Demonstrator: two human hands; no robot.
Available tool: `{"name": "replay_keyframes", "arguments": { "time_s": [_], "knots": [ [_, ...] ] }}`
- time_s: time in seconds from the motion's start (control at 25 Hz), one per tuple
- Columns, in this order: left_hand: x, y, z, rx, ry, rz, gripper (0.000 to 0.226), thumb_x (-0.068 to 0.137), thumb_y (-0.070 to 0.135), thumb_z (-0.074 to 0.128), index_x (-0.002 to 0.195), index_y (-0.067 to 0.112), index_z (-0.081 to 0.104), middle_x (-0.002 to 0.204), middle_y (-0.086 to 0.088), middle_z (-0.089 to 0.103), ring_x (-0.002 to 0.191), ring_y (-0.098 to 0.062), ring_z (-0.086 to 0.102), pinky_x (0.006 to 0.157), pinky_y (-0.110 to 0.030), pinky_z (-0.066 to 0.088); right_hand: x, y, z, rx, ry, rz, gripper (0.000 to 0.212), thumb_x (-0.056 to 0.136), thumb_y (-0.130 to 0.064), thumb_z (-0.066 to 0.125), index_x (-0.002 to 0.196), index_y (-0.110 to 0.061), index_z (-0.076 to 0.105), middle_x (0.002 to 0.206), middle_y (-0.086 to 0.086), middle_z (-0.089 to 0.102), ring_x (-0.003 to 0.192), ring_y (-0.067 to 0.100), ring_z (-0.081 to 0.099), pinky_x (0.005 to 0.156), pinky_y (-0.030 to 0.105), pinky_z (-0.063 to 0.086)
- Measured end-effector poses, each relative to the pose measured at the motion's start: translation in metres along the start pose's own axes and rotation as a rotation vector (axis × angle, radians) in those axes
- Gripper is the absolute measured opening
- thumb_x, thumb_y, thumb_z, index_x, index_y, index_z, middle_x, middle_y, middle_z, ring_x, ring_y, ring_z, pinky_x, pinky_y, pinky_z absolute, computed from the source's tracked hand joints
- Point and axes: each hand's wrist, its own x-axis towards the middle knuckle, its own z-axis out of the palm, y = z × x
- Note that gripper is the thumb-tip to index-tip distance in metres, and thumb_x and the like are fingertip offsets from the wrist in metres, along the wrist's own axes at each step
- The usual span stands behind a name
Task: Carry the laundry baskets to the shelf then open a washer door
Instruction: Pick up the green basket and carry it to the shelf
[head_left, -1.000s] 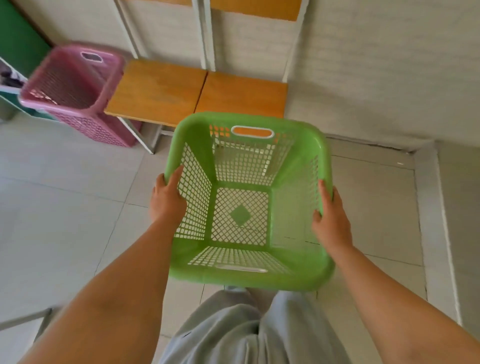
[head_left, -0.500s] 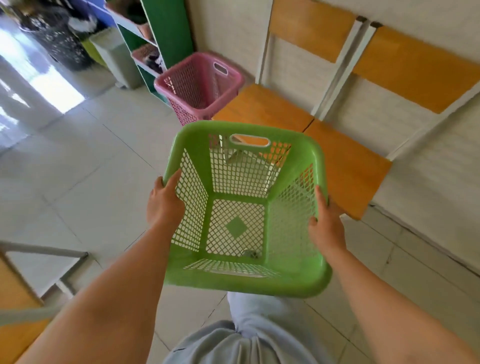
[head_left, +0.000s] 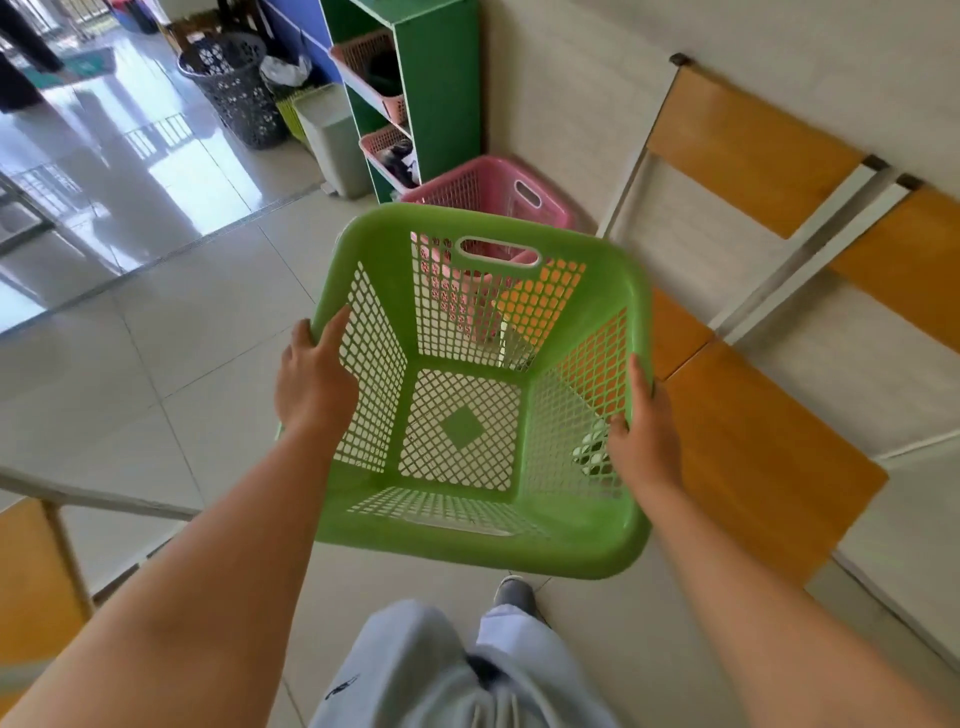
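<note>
Right now the person holds a green laundry basket (head_left: 483, 395) out in front of the body, clear of the tiled floor (head_left: 171, 364). The left hand (head_left: 314, 382) clamps its left rim, thumb laid inside against the mesh wall and the other fingers curled under the lip outside. The right hand (head_left: 644, 436) grips the right rim the same way, thumb inside, fingers wrapped around the edge. The basket is empty and tilts a little, its far handle slot higher than the near wall.

Just beyond the green basket's far wall sits a pink laundry basket (head_left: 493, 195) on the floor, partly seen through the green mesh. It stands right beside the foot of a green shelf (head_left: 441, 93), whose compartments hold smaller pink bins (head_left: 387, 148). Left of that shelf stand a grey bin (head_left: 332, 140) and a dark perforated hamper (head_left: 234, 88). To the right of the green basket, wooden chairs (head_left: 753, 441) line the wall. Below the basket, grey trousers (head_left: 441, 670) and one shoe (head_left: 511, 592) show.
</note>
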Motion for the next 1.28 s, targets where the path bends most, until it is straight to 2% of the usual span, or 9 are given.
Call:
{"name": "replay_keyframes", "arguments": {
  "time_s": [0.2, 0.32, 0.4, 0.52, 0.72, 0.96, 1.04, 1.2, 1.28],
  "knots": [
    [0.067, -0.004, -0.014, -0.022, 0.070, 0.032, 0.084, 0.079, -0.006, 0.048, 0.143, 0.045, 0.028, 0.149, -0.007, 0.035, 0.127, -0.035, 0.043, 0.083, -0.054, 0.054, 0.045, -0.048, 0.016, 0.033, 0.091, -0.028, 0.081, 0.089, -0.003, 0.055, 0.153, -0.032, 0.015, 0.150, 0.013, 0.030, 0.111, 0.032, 0.054, 0.070, 0.025, 0.038],
    [0.122, -0.011, -0.026, -0.062, 0.096, 0.069, 0.083, 0.079, -0.006, 0.047, 0.143, 0.044, 0.030, 0.150, -0.008, 0.035, 0.127, -0.035, 0.043, 0.085, -0.054, 0.053, 0.076, -0.085, 0.032, 0.062, 0.149, -0.015, 0.081, 0.089, -0.003, 0.055, 0.153, -0.034, 0.015, 0.151, 0.014, 0.029, 0.120, 0.033, 0.049, 0.079, 0.031, 0.044],
    [0.167, -0.013, -0.037, -0.088, 0.109, 0.120, 0.081, 0.080, -0.006, 0.045, 0.143, 0.042, 0.031, 0.151, -0.008, 0.035, 0.127, -0.035, 0.043, 0.086, -0.053, 0.052, 0.097, -0.114, 0.045, 0.075, 0.194, 0.007, 0.081, 0.090, -0.005, 0.054, 0.152, -0.036, 0.014, 0.152, 0.014, 0.028, 0.124, 0.034, 0.048, 0.084, 0.034, 0.046],
    [0.240, -0.014, -0.057, -0.118, 0.131, 0.230, 0.078, 0.081, -0.006, 0.045, 0.142, 0.042, 0.033, 0.149, -0.007, 0.038, 0.123, -0.035, 0.046, 0.082, -0.051, 0.054, 0.125, -0.159, 0.065, 0.112, 0.276, 0.015, 0.080, 0.092, -0.006, 0.053, 0.152, -0.038, 0.011, 0.152, 0.015, 0.030, 0.125, 0.033, 0.049, 0.081, 0.032, 0.048],
    [0.333, 0.000, -0.073, -0.189, 0.170, 0.356, 0.074, 0.085, -0.004, 0.042, 0.142, 0.043, 0.036, 0.153, -0.008, 0.035, 0.128, -0.036, 0.044, 0.085, -0.048, 0.052, 0.166, -0.212, 0.088, 0.155, 0.475, 0.061, 0.080, 0.091, -0.002, 0.053, 0.153, -0.033, 0.015, 0.152, 0.017, 0.032, 0.136, 0.031, 0.038, 0.095, 0.038, 0.046],
    [0.454, 0.054, -0.040, -0.229, 0.167, 0.539, 0.076, 0.085, -0.006, 0.044, 0.142, 0.044, 0.035, 0.152, -0.010, 0.036, 0.131, -0.034, 0.043, 0.090, -0.053, 0.052, 0.250, -0.231, 0.106, 0.155, 0.616, 0.166, 0.074, 0.090, 0.001, 0.052, 0.153, -0.023, 0.021, 0.151, 0.017, 0.032, 0.137, 0.029, 0.035, 0.104, 0.026, 0.033],
    [0.495, 0.075, -0.022, -0.234, 0.133, 0.539, 0.076, 0.085, -0.004, 0.043, 0.141, 0.047, 0.034, 0.153, -0.007, 0.035, 0.134, -0.033, 0.041, 0.092, -0.052, 0.051, 0.289, -0.229, 0.114, 0.157, 0.612, 0.200, 0.075, 0.090, 0.000, 0.052, 0.153, -0.025, 0.019, 0.153, 0.014, 0.030, 0.139, 0.026, 0.034, 0.102, 0.022, 0.030],
    [0.566, 0.118, 0.019, -0.234, 0.091, 0.588, 0.072, 0.086, -0.003, 0.041, 0.141, 0.043, 0.038, 0.152, -0.011, 0.037, 0.132, -0.036, 0.043, 0.097, -0.054, 0.047, 0.369, -0.222, 0.123, 0.141, 0.582, 0.266, 0.079, 0.089, 0.001, 0.053, 0.152, -0.030, 0.019, 0.153, 0.015, 0.029, 0.137, 0.030, 0.037, 0.102, 0.033, 0.040],
    [0.595, 0.132, 0.036, -0.219, 0.067, 0.607, 0.070, 0.088, -0.003, 0.041, 0.142, 0.041, 0.039, 0.152, -0.014, 0.037, 0.131, -0.038, 0.044, 0.099, -0.054, 0.045, 0.397, -0.223, 0.126, 0.128, 0.548, 0.287, 0.079, 0.088, 0.002, 0.054, 0.152, -0.029, 0.020, 0.154, 0.016, 0.028, 0.138, 0.031, 0.036, 0.100, 0.025, 0.036]
  ]
}}
